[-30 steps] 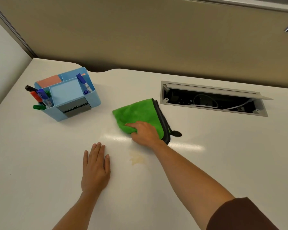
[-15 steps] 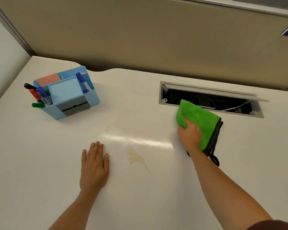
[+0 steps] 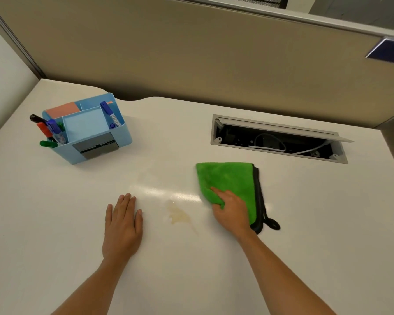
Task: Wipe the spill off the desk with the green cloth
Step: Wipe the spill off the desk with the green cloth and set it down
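- The green cloth (image 3: pixel 228 183) has come back leftward from beside the cable tray (image 3: pixel 280 138) and now lies flat on the desk (image 3: pixel 305 223), just right of the spill (image 3: pixel 179 215), not touching it.
- The right hand (image 3: pixel 231 211) bunches the cloth's near-left corner, fingers curled into the fabric.
- The left hand (image 3: pixel 123 220) stays flat on the desk, palm down, grasping nothing, left of the spill.
- The spill is a faint tan smear, unchanged; its edges fade into glare.
- The blue organiser (image 3: pixel 87 128) has not moved.
- The right fingertips are hidden in the fold.
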### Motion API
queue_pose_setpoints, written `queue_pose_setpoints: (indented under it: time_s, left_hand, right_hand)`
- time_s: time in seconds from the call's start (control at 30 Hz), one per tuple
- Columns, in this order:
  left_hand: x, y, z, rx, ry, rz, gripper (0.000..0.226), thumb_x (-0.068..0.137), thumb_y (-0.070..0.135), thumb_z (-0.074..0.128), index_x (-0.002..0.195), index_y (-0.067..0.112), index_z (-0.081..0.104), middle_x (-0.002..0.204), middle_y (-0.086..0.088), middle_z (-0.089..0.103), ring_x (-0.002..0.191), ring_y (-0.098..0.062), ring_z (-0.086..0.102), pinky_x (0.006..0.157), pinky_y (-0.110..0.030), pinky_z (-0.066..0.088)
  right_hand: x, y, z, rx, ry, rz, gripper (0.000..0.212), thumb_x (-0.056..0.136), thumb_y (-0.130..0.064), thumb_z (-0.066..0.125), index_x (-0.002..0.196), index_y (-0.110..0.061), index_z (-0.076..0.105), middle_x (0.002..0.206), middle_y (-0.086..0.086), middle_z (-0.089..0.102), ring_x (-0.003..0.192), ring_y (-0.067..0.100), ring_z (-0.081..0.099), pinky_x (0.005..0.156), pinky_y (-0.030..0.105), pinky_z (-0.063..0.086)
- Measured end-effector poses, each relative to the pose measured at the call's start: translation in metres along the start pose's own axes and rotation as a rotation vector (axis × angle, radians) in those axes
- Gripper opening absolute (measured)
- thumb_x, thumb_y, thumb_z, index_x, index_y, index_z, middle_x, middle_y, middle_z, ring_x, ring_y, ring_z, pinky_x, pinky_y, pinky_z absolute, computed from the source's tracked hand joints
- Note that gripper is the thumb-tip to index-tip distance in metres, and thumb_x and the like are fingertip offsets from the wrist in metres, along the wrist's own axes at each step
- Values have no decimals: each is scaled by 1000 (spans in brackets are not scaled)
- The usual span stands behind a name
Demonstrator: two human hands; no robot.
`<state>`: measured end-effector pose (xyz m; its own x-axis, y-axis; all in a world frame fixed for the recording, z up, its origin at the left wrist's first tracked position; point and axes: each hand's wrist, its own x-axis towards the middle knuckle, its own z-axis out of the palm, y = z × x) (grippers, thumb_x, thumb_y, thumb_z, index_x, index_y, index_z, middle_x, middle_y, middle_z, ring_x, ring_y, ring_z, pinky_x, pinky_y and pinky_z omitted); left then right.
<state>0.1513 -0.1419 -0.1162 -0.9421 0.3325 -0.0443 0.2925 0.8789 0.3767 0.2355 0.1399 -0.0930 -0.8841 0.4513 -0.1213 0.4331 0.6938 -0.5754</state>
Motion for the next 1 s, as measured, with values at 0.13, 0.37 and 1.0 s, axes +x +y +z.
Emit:
queue_pose_setpoints:
  time_s: [0.13, 0.37, 1.0]
  left_hand:
    - [0, 1, -1, 5, -9, -3, 60, 97, 40, 18, 147, 10, 32, 156, -5, 31, 147, -15, 15, 122, -41, 3]
    - [0, 2, -1, 12, -1, -3, 58, 98, 38, 19, 146, 9, 34, 155, -7, 33, 147, -17, 17, 121, -42, 4]
    - [1, -3, 0, 14, 6, 8, 62, 89, 24, 17, 144, 1, 35, 153, -16, 34, 145, -28, 23, 120, -48, 9]
  right_hand:
    - [-18, 34, -19, 45, 190, 183, 53, 81, -10, 57, 132, -22, 57, 111, 11, 67, 93, 29, 61, 81, 37, 52]
    - [-47, 2, 12, 81, 86, 188, 60, 84, -16, 56, 143, -13, 43, 118, 13, 62, 103, 29, 57, 91, 35, 46]
    - [6, -124, 89, -237, -234, -468, 53, 95, -35, 43, 146, -21, 35, 117, 12, 60, 83, 41, 63, 64, 46, 49]
